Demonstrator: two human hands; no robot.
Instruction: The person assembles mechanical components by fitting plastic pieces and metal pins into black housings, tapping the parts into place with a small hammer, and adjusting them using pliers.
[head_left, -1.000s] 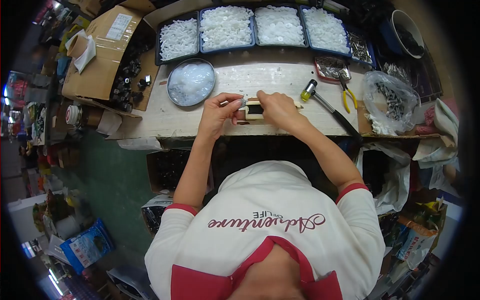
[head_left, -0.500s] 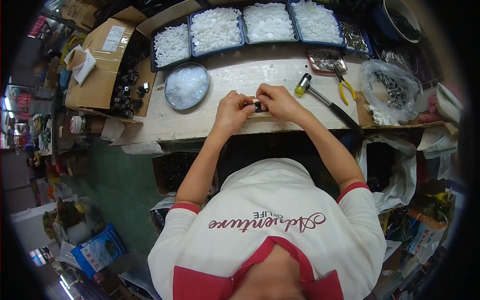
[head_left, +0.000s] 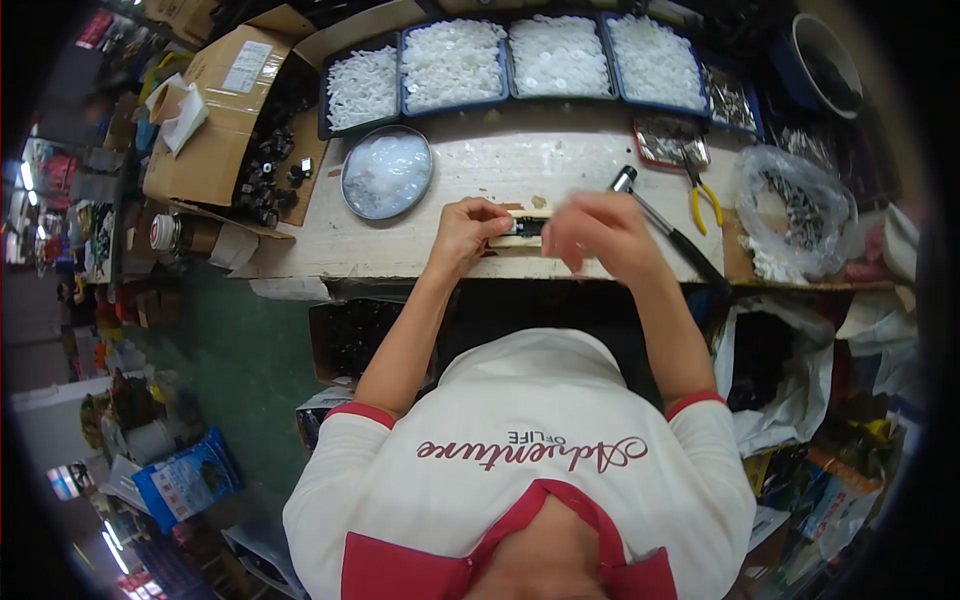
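My left hand (head_left: 468, 236) is at the front of the workbench, thumb and forefinger pinched on the end of a small black part with a shiny piece (head_left: 522, 228). The part lies against a pale wooden strip or block on the bench. To its right, my right hand (head_left: 608, 238) is raised and smeared by motion, so whether its fingers hold anything is unclear. Just behind the right hand lies a hammer (head_left: 685, 250) with a black grip and metal shaft; my hand partly hides its head.
Trays of small white plastic parts (head_left: 455, 65) line the back. A round dish (head_left: 388, 172) stands left, near a cardboard box (head_left: 215, 120) of black parts. On the right are yellow-handled pliers (head_left: 706, 205), a red tray (head_left: 672, 143) and a plastic bag of metal parts (head_left: 795, 210).
My right hand has left the black part and moved right, now in front of the hammer head. The left hand still pinches the part. The view has shifted slightly.
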